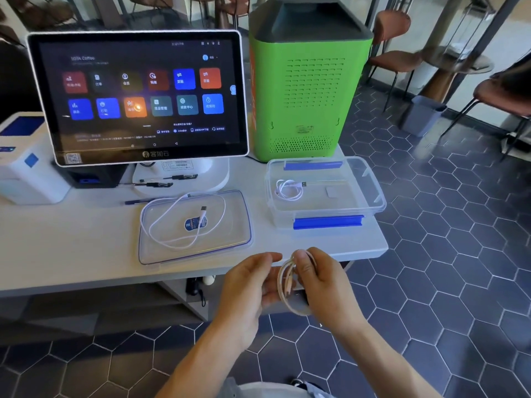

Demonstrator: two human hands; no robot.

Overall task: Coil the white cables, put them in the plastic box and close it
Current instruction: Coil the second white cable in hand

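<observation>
I hold a coiled white cable (288, 294) in front of the table edge. My right hand (321, 282) grips the top of the loops, and my left hand (250, 282) supports them from the left with fingers curled. A clear plastic box (370, 193) with blue clips stands open on the table's right end, with one coiled white cable (288, 190) inside. Its clear lid (230, 245) lies flat to the left. A loose, uncoiled white cable (184, 216) is spread across the lid.
A touchscreen terminal (138, 96) stands behind the lid, with pens (152, 184) on its base. A green machine (307, 81) sits behind the box and a white printer (26, 165) at the far left. Chairs and a bin (422, 116) are on the tiled floor to the right.
</observation>
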